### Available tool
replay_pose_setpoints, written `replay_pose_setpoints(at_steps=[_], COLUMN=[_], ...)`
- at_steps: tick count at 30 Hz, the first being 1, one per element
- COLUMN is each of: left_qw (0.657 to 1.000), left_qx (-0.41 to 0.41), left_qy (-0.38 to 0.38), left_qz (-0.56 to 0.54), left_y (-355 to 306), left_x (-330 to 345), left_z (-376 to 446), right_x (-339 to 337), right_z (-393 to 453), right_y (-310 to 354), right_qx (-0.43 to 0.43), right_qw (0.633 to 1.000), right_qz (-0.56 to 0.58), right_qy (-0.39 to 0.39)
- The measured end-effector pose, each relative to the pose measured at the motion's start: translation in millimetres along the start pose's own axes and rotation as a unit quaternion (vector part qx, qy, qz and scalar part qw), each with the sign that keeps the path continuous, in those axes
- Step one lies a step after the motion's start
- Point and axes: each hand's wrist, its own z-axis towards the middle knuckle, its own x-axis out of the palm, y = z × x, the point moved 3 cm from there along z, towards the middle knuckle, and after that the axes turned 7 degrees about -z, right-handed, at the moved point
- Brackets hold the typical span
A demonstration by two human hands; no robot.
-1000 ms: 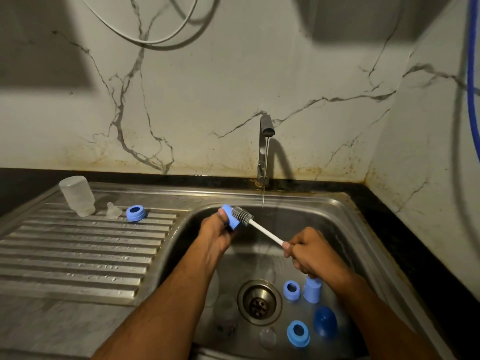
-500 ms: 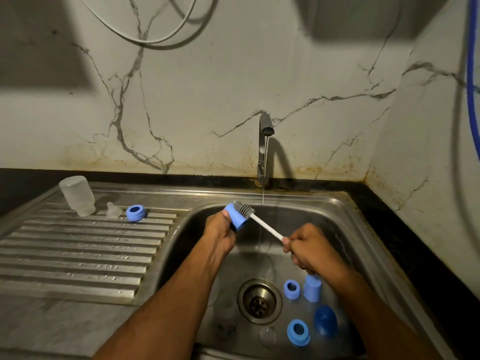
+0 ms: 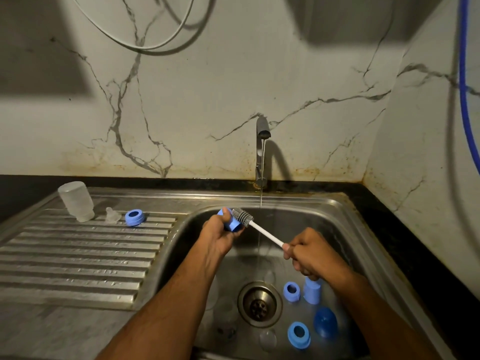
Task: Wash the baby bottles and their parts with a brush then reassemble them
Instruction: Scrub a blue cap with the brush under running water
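Note:
My left hand grips a blue bottle cap over the sink basin. My right hand holds the white handle of a bottle brush, whose grey bristle head lies against the cap's open end. Water runs in a thin stream from the tap just right of the brush. In the basin lie two blue rings, a blue cap, a dark blue dome cap and faint clear parts. On the drainboard stand an upturned clear bottle, a clear teat and a blue ring.
The drain sits at the basin's middle. A marble wall rises behind the sink and at the right. A blue hose hangs at the far right, and a white cable loops at the top of the wall.
The brush head has slid along the cap's opening and both hands shifted slightly left; the cap has turned a little in my left hand.

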Motion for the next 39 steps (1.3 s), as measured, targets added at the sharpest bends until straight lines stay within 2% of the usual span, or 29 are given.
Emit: replay_pose_setpoints(at_steps=[3,7,12,16,18,21,25,32,36,39], left_qw=[0.998,0.996,0.997,0.999,0.995,0.981,0.947,0.907,0.899,0.879], left_qx=[-0.016,-0.035,0.009,0.02,0.038,0.08,0.13,0.172,0.171,0.163], left_qy=[-0.011,0.017,0.025,0.012,0.006,0.008,-0.029,-0.016,0.006,0.015], left_qz=[0.054,0.075,0.077,0.047,0.09,0.176,0.293,0.383,0.403,0.448], left_y=[9.2,26.9,11.1,0.9,-0.3,1.8,3.0,6.6,11.0,18.6], left_x=[1.6,12.2,13.0,3.3,1.2,2.1,-2.1,-0.1,-0.6,1.1], left_z=[-3.8,-11.1,-6.3,0.2,1.0,-0.3,1.6,1.2,1.8,3.2], right_x=[0.1,2.9,-1.3,-11.8,-19.6,-28.1,-34.1,-30.7,-17.1,-9.7], right_z=[1.5,7.9,5.3,-0.1,-1.2,-2.8,-5.5,-5.0,-5.4,-1.1], right_y=[2.2,9.8,4.0,-2.6,-4.5,-7.5,-11.4,-8.0,-0.1,2.3], right_qx=[-0.022,-0.038,-0.004,-0.025,-0.039,-0.041,-0.029,-0.02,-0.037,-0.044], right_qw=[0.999,0.997,0.999,0.997,0.991,0.985,0.981,0.981,0.982,0.977], right_qz=[-0.029,-0.039,0.024,-0.045,-0.085,-0.112,-0.138,-0.125,-0.136,-0.161], right_qy=[-0.029,-0.063,-0.021,-0.054,-0.096,-0.121,-0.133,-0.144,-0.128,-0.131])
